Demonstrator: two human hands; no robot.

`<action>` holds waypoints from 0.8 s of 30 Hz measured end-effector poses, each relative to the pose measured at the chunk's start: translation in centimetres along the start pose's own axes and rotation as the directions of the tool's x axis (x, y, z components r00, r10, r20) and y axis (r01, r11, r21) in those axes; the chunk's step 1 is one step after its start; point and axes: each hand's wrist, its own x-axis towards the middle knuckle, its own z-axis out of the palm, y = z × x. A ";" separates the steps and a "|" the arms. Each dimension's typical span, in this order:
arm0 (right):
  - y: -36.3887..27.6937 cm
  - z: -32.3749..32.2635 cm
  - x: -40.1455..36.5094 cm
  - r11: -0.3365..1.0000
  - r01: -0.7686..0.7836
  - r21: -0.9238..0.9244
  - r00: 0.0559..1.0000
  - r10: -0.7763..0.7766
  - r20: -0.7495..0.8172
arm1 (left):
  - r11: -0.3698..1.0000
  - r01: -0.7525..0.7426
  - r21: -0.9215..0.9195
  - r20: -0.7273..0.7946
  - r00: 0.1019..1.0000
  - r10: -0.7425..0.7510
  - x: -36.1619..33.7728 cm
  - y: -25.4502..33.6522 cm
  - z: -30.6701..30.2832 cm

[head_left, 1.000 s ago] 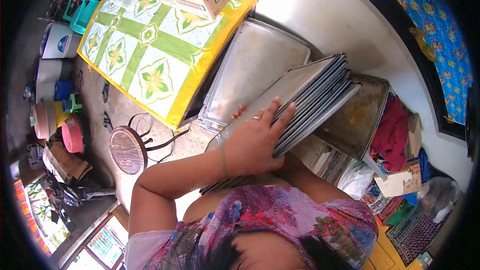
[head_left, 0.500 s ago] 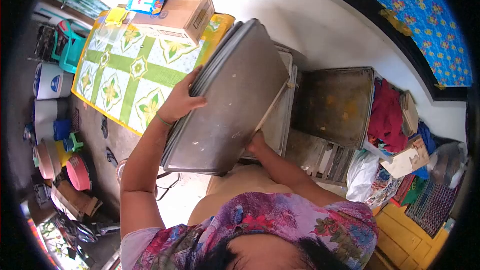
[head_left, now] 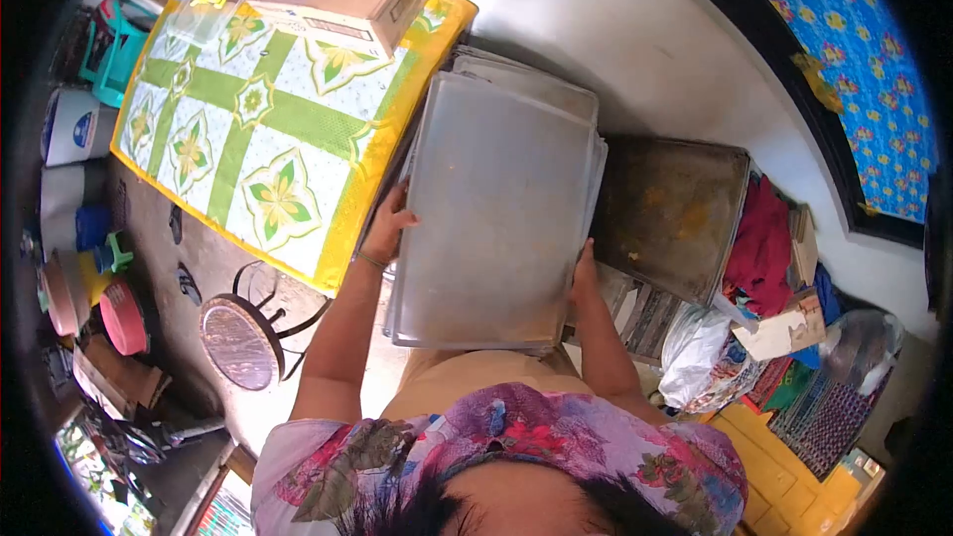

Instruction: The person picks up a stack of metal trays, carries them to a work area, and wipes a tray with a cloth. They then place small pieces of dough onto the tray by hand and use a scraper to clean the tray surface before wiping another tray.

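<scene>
A stack of grey metal baking trays (head_left: 501, 208) lies in front of my body, its top tray facing up. My left hand (head_left: 387, 226) grips the stack's left edge, thumb on the top rim and fingers down the side. On the opposite edge my right hand (head_left: 584, 273) holds the side, its fingers partly hidden by the trays. More trays (head_left: 526, 69) show behind the far edge. What supports the stack from below is hidden. A darker, stained tray (head_left: 675, 213) sits to the right, near the wall.
At left stands a table with a green-and-white patterned cloth (head_left: 223, 139), bearing a cardboard box (head_left: 347, 0). A round stool (head_left: 241, 342) is on the floor at lower left. Maroon cloth (head_left: 759, 248) and a white plastic bag (head_left: 695, 357) lie at right.
The trays have gone from steeply tilted to nearly flat, their top now squarely before me. My left hand has come lower, my right hand outward to the right edge. The view has shifted slightly.
</scene>
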 end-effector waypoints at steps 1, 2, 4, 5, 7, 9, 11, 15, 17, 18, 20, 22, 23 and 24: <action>-0.3 -0.9 1.0 0.998 0.044 -0.033 0.999 -0.044 0.007 | 0.997 -0.012 -0.073 0.034 0.999 0.014 -0.4 -0.6 0.6; -0.4 -1.8 2.0 0.994 0.089 -0.067 0.996 -0.088 0.018 | 0.987 0.096 -0.130 -0.094 0.990 -0.109 -0.6 -2.3 0.6; -0.1 -3.8 4.1 0.971 0.206 -0.122 0.978 -0.199 0.070 | 0.980 0.118 -0.160 -0.175 0.974 -0.146 -0.8 -4.9 1.0; 0.1 -4.8 5.3 0.950 0.278 -0.140 0.958 -0.264 0.112 | 0.980 0.121 -0.156 -0.166 0.975 -0.147 -1.0 -5.3 1.4; -0.8 -5.0 6.0 0.925 0.354 -0.140 0.925 -0.324 0.199 | 0.981 0.133 -0.143 -0.145 0.977 -0.154 -1.1 -5.6 1.9; -0.9 -4.9 4.9 0.932 0.346 -0.110 0.913 -0.307 0.270 | 0.985 0.118 -0.125 -0.160 0.978 -0.137 -0.9 -5.2 2.5; -1.7 -3.4 2.8 0.959 0.234 -0.161 0.963 -0.207 0.171 | 0.990 0.112 -0.088 -0.156 0.980 -0.124 -0.1 -4.2 2.9; -1.3 -3.1 4.4 0.933 0.326 -0.149 0.927 -0.285 0.246 | 0.992 0.090 0.089 -0.233 0.970 -0.067 2.9 -4.0 2.4; -1.7 -3.2 4.8 0.947 0.273 -0.170 0.945 -0.232 0.230 | 0.979 0.077 0.188 -0.267 0.963 -0.025 4.9 -4.7 1.6; -1.9 -3.2 4.8 0.953 0.242 -0.180 0.955 -0.201 0.216 | 0.974 0.069 0.217 -0.263 0.965 -0.010 5.6 -5.0 1.3; -2.7 -3.3 5.3 0.937 0.252 -0.240 0.960 -0.211 0.185 | 0.947 0.071 0.314 -0.223 0.975 0.000 6.3 -5.1 0.6; -3.6 -2.8 5.4 0.925 0.209 -0.319 0.978 -0.192 0.085 | 0.893 0.081 0.442 -0.148 0.989 -0.017 5.3 -2.7 0.6; -4.8 -1.6 4.5 0.917 0.165 -0.363 0.984 -0.176 0.002 | 0.782 0.176 0.598 -0.208 0.976 -0.060 3.0 1.0 1.7; -5.3 -1.6 3.8 0.849 0.173 -0.499 0.976 -0.215 -0.028 | 0.828 0.133 0.544 -0.185 0.982 -0.037 1.6 1.7 1.5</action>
